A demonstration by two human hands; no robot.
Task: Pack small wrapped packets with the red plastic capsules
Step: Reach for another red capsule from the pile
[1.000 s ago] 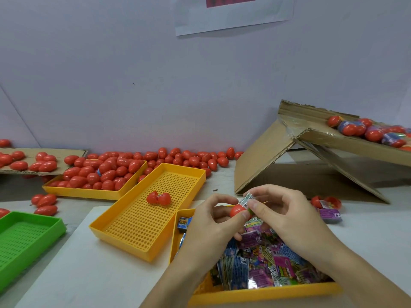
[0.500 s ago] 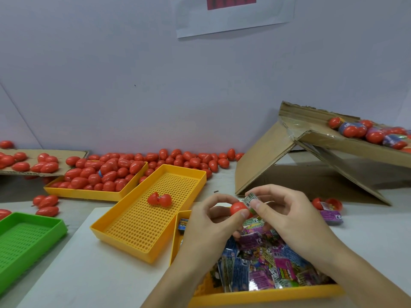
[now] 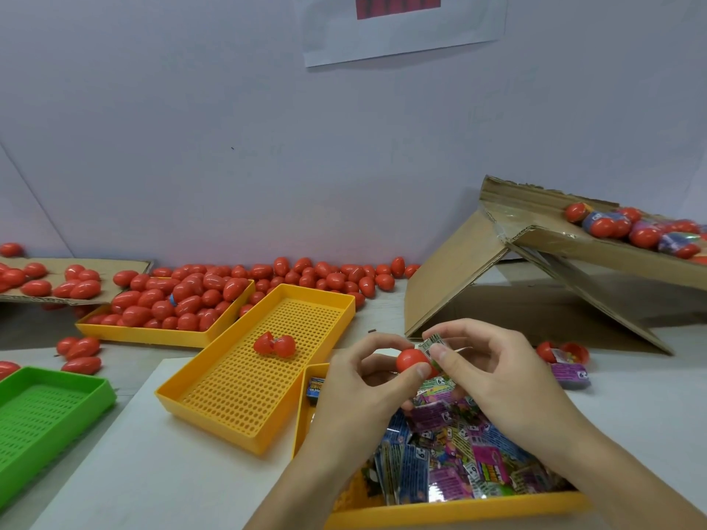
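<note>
Left hand (image 3: 359,380): thumb and forefinger curled round a red capsule half (image 3: 411,360), pinching it. Right hand (image 3: 493,371): thumb and forefinger pinch a small wrapped packet (image 3: 432,344), its lower edge touching the capsule half's rim; how far it sits inside cannot be told.

Directly below both sets of fingers: yellow tray (image 3: 451,510) heaped with coloured packets (image 3: 451,453). Wrists and forearms cover its middle and near-left part.

Left of the left fingers: a second, perforated yellow tray (image 3: 229,399) holding one opened red capsule (image 3: 274,345). Beyond it, a third yellow tray (image 3: 160,334) piled with closed red capsules (image 3: 183,296), with more loose along the wall. Far left: green tray (image 3: 42,415), cut off by the frame edge.

Just right of the right fingers: an open capsule (image 3: 562,351) with a purple packet (image 3: 570,374) on the table. Behind: a folded cardboard ramp (image 3: 459,269) bearing more capsules, cut off at the right edge.

Print on the packets is too small to read. Paper sheet (image 3: 405,36) on the wall is cropped at the top.
</note>
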